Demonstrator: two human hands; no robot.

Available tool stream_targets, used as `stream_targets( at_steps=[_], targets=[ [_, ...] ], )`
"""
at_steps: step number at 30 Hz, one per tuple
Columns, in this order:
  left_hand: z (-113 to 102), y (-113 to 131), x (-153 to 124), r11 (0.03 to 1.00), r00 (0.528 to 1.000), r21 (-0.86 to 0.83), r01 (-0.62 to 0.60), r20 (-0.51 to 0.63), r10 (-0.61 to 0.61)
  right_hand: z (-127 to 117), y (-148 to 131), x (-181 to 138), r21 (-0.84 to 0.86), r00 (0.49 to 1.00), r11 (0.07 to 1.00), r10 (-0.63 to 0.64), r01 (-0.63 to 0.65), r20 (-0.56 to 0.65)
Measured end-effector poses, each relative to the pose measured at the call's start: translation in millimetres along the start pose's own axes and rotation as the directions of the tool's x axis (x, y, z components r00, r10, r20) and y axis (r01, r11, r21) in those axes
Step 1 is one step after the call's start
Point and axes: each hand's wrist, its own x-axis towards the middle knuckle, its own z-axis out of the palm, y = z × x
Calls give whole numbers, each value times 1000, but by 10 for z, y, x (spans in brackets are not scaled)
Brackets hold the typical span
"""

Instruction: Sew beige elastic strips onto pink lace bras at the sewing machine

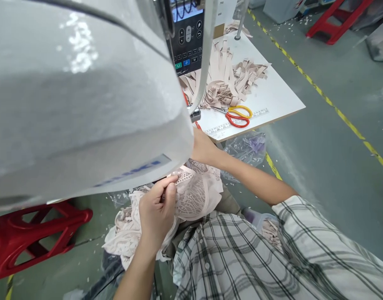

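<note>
A pale pink lace bra (pixel 194 196) lies over my lap, its upper edge running in under the head of a white sewing machine (pixel 85 116). My left hand (pixel 158 204) pinches the bra's edge between thumb and fingertips, close below the machine head. My right hand (pixel 204 146) reaches in at the machine's right side. The machine head covers its fingers, so what they touch is hidden. More pale lace garments (pixel 124 233) hang in a heap to the left of my left hand.
On the white table (pixel 282 98) lie pale fabric strips (pixel 222 83) and scissors (pixel 238 116) with red and yellow handles. A control panel (pixel 188 41) stands behind the machine head. A red stool (pixel 38 233) is at lower left. Plastic bags (pixel 248 150) hang below the table edge.
</note>
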Motion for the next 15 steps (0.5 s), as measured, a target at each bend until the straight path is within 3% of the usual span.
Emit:
stream_targets(
  at_steps=[6, 15],
  targets=[
    [29, -50, -17, 1000, 998, 0, -24, -57, 24, -2, -36, 4, -34, 1000, 999, 27, -27, 12],
    [68, -98, -85, 997, 995, -56, 45, -82, -49, -45, -111, 6, -45, 999, 998, 44, -43, 24]
  ],
)
